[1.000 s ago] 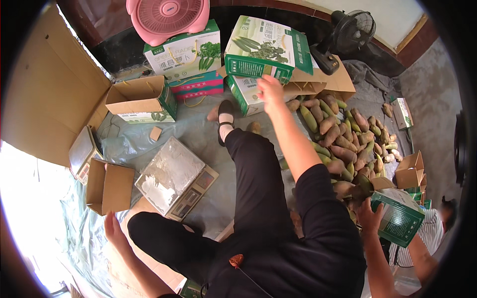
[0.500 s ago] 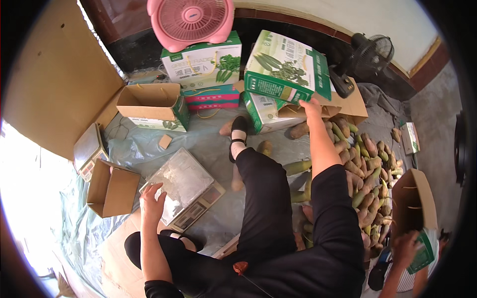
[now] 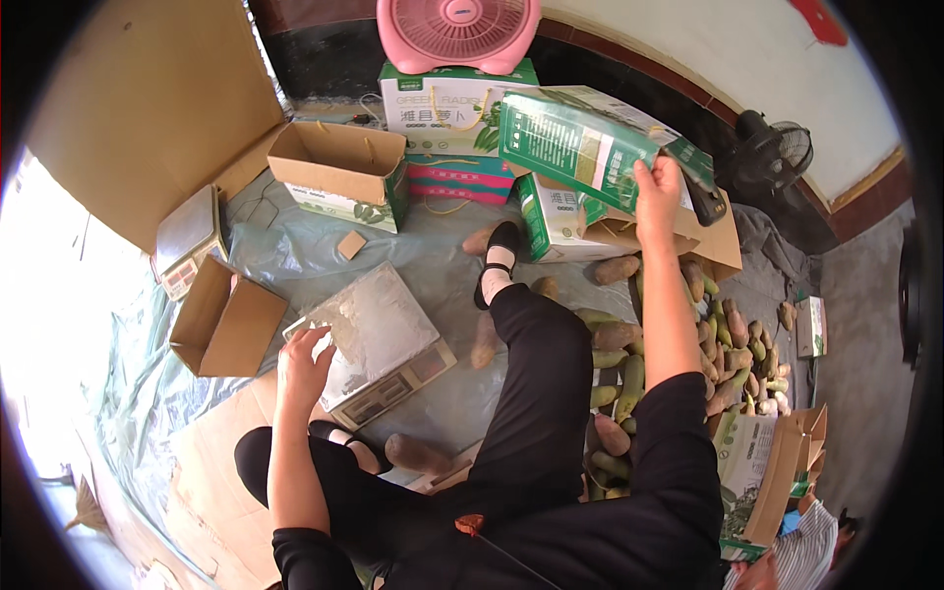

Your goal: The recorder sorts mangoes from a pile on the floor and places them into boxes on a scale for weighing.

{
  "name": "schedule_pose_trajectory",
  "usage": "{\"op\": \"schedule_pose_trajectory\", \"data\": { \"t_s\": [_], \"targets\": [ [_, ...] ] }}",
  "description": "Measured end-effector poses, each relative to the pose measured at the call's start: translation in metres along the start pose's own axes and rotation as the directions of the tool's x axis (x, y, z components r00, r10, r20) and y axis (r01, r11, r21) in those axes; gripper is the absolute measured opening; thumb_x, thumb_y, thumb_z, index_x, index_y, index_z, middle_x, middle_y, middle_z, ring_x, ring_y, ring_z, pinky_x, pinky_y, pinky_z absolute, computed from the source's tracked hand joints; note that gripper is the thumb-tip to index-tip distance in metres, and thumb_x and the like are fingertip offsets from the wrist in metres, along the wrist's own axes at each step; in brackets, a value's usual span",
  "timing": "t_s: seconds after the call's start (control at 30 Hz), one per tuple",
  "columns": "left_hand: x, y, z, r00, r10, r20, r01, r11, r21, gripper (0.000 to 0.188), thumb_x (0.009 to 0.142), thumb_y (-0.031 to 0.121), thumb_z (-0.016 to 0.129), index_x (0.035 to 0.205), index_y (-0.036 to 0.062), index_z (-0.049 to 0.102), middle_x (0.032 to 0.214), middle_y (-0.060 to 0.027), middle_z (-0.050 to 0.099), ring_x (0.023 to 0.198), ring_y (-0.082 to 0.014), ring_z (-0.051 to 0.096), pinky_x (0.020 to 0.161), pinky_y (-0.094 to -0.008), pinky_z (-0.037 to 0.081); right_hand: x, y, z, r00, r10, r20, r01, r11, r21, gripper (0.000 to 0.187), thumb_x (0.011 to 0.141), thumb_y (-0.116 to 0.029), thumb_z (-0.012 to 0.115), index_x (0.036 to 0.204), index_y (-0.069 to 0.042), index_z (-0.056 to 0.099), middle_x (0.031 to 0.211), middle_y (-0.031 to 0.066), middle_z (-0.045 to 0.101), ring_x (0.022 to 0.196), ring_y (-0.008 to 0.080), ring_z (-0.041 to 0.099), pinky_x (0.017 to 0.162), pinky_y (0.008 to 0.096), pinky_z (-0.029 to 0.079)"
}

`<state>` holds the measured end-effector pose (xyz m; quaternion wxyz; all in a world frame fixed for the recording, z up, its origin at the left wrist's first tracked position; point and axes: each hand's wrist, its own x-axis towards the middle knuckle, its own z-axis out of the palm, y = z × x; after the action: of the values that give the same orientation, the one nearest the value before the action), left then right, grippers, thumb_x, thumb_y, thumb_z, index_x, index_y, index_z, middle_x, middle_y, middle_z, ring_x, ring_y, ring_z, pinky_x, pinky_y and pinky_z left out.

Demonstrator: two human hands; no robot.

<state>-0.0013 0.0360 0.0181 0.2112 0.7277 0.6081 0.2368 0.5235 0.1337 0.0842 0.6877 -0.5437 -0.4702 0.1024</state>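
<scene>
My right hand (image 3: 657,200) grips the near edge of a green-and-white carton (image 3: 580,147), which is tilted up above the other boxes at the back. Below it, another white-and-green carton (image 3: 551,224) lies with brown flaps spread. My left hand (image 3: 305,366) hovers at the left edge of a flat weighing scale (image 3: 379,329) with a worn, whitish plate. Its fingers are loosely bent and apart, with nothing between them. Beyond my right forearm spreads a pile of soil-stained green radishes (image 3: 728,339). A brown one (image 3: 418,454) rests near my foot.
An open carton (image 3: 339,167) and a small brown box (image 3: 231,320) stand to the left, beside a second scale (image 3: 192,236). A pink fan (image 3: 460,20) tops a carton at the back; a black fan (image 3: 777,152) stands right. At lower right, another person (image 3: 801,551) handles a carton (image 3: 752,472).
My right hand has raised the carton's near edge, turning its green side up toward me. My view has shifted slightly. The other person's carton has moved lower and nearer.
</scene>
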Motion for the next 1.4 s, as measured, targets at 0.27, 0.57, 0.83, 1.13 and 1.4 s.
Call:
{"op": "schedule_pose_trajectory", "data": {
  "t_s": [0.27, 0.57, 0.83, 1.13, 1.4],
  "targets": [
    [-0.002, 0.003, -0.013, 0.992, 0.043, -0.121, -0.055, 0.993, -0.105, 0.030, 0.075, 0.005, 0.067, 0.105, 0.0010, 0.066, 0.094, -0.0129, 0.066, 0.089, -0.0240, 0.064, 0.080, -0.0323, 0.049, -0.014, -0.123, 0.048, 0.930, 0.068, 0.361, -0.141, 0.974, 0.180, 0.008, 0.088, -0.005, 0.059, 0.093, -0.002, 0.054, 0.083, 0.0016, 0.058, 0.073, 0.0056, 0.053, 0.067, 0.0210, 0.043],
    [-0.008, -0.004, -0.021, 0.983, -0.184, -0.018, 0.146, 0.829, -0.539, 0.037, 0.088, 0.020, 0.062, 0.122, 0.0050, 0.058, 0.104, -0.0095, 0.061, 0.101, -0.0194, 0.058, 0.087, -0.0345, 0.046, -0.101, -0.120, 0.173, 0.718, 0.203, 0.666, -0.285, 0.958, 0.016, 0.016, 0.081, -0.009, 0.065, 0.090, 0.000, 0.055, 0.079, 0.0035, 0.059, 0.069, 0.0080, 0.053, 0.060, 0.0253, 0.045],
    [-0.019, -0.003, -0.044, 0.875, -0.481, 0.046, 0.403, 0.673, -0.620, 0.062, 0.091, 0.054, 0.049, 0.137, 0.0125, 0.045, 0.132, -0.0103, 0.050, 0.122, -0.0247, 0.046, 0.089, -0.0421, 0.044, -0.198, -0.148, 0.253, 0.256, 0.040, 0.966, -0.400, 0.914, 0.068, 0.042, 0.090, -0.025, 0.062, 0.122, -0.002, 0.048, 0.103, 0.0102, 0.064, 0.092, 0.0147, 0.058, 0.078, 0.0288, 0.049],
    [-0.027, -0.028, -0.047, 0.825, -0.564, 0.041, 0.444, 0.601, -0.665, 0.064, 0.091, 0.050, 0.053, 0.141, 0.0136, 0.038, 0.145, -0.0113, 0.035, 0.128, -0.0256, 0.039, 0.094, -0.0443, 0.042, -0.210, -0.081, 0.210, 0.221, 0.020, 0.975, 0.712, 0.680, -0.175, 0.041, 0.070, -0.027, 0.075, 0.107, -0.015, 0.063, 0.103, 0.0057, 0.063, 0.103, 0.0244, 0.056, 0.086, 0.0442, 0.040],
    [-0.018, -0.030, -0.034, 0.917, -0.216, -0.335, 0.211, 0.976, -0.052, 0.048, 0.078, 0.020, 0.070, 0.123, 0.0105, 0.058, 0.126, -0.0159, 0.051, 0.117, -0.0320, 0.046, 0.098, -0.0393, 0.038, -0.207, -0.031, 0.196, 0.236, 0.000, 0.972, 0.609, 0.779, -0.148, 0.011, 0.077, -0.012, 0.066, 0.087, -0.015, 0.066, 0.089, 0.0011, 0.063, 0.095, 0.0232, 0.056, 0.090, 0.0450, 0.035]
  ]
}}
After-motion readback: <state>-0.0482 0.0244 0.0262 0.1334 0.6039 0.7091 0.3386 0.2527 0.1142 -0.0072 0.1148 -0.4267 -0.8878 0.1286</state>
